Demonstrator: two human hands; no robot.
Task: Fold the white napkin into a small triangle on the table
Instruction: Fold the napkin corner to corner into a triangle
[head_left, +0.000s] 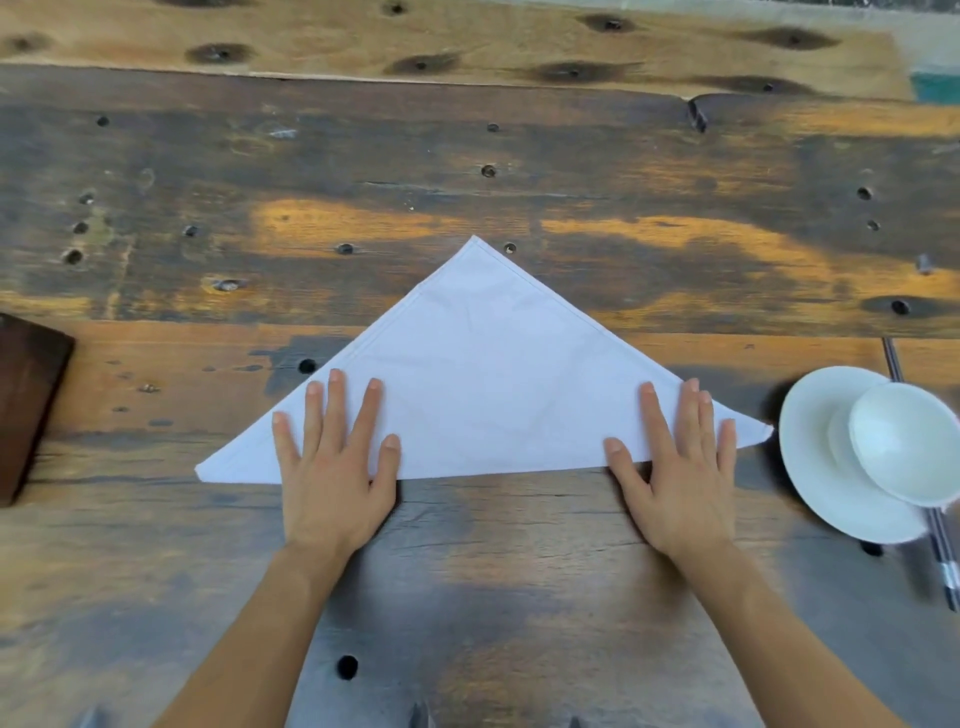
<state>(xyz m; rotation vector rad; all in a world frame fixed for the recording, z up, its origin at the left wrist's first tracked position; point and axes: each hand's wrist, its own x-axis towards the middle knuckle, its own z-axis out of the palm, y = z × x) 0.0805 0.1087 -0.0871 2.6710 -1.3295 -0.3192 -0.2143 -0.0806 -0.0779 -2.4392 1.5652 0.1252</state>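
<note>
The white napkin (488, 374) lies flat on the wooden table (467, 156) as one large triangle, its apex pointing away from me and its long folded edge toward me. My left hand (335, 462) rests palm down, fingers spread, on the left part of that long edge. On the right part, my right hand (675, 467) lies flat the same way, near the right corner. Neither hand pinches the cloth; both press on it.
A white plate (821, 467) with a small white bowl (909, 441) on it sits at the right edge, touching the napkin's right tip. Dark chopsticks (940, 551) run under the plate. A dark wooden block (26, 405) sits at the left edge.
</note>
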